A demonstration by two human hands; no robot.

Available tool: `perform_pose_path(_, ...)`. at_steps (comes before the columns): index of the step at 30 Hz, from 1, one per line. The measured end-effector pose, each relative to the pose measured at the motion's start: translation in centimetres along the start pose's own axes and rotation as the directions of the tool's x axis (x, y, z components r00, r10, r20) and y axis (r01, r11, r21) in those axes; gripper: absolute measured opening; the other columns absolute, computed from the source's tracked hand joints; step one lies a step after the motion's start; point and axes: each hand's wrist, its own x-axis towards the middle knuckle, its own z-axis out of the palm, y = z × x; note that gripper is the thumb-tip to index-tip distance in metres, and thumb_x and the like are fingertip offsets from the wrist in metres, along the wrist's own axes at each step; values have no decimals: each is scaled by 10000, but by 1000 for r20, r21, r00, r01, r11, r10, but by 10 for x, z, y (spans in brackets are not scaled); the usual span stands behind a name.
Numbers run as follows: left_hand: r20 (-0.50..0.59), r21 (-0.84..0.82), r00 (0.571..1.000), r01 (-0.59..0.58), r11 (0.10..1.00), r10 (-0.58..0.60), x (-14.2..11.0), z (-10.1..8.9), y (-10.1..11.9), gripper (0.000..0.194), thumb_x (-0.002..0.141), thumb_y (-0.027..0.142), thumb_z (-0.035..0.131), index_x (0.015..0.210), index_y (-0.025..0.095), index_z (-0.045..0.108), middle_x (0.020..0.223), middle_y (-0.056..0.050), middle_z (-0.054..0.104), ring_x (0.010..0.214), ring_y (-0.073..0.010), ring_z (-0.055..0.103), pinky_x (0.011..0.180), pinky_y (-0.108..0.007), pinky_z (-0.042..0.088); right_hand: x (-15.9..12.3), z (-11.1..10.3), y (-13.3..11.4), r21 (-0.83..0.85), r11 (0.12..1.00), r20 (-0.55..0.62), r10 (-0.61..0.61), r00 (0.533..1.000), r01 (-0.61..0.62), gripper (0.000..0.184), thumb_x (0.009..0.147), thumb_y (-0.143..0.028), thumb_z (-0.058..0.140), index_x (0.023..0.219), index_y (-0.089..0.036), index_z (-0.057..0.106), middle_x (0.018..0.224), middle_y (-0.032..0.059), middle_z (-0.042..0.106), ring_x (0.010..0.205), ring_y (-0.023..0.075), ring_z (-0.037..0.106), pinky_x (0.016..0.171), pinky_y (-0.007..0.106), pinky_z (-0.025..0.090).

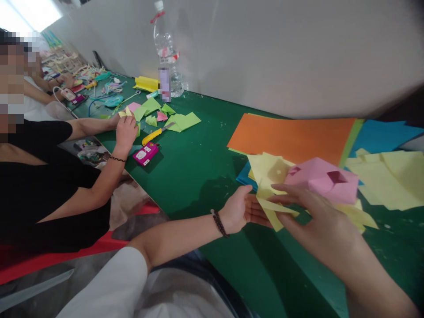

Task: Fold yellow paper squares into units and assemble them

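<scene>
A piece of folded yellow paper stands near the table's front edge, pinched between the thumb and fingers of my right hand. My left hand lies turned on its side at the left of this paper, thumb up and fingers stretched out flat; the fingertips pass behind the paper, and whether they touch it I cannot tell. Just beyond my right hand sits a pink folded paper shape with a dark square opening. Yellow sheets lie under and around it, with a blue sheet beneath on the left.
An orange sheet lies behind, over green paper. Blue sheets and pale yellow sheets are at right. Leftward are a yellow utility knife, a purple box, green paper pieces and a bottle. A co-worker's hands fold paper.
</scene>
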Motion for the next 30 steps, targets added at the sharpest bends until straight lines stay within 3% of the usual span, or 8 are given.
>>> perform_pose_path(9,-5,-6,1000,11,1000,-11,0,1,1,572,922,474,326,1000,21,667,797,-174,722,725,-239,698,731,-359,552,0,0,1,-16,999,-10,-39,999,39,310,806,-308,483,1097,-250,573,861,17,725,817,215,700,687,342,552)
perform_pose_path(30,20,2,1000,-6,1000,6,2,-2,-2,552,891,503,386,956,35,671,783,-171,720,727,-248,698,743,-370,550,-2,1,2,-17,999,-9,-32,999,32,322,802,-293,484,1110,-263,571,860,12,723,822,218,701,704,356,558)
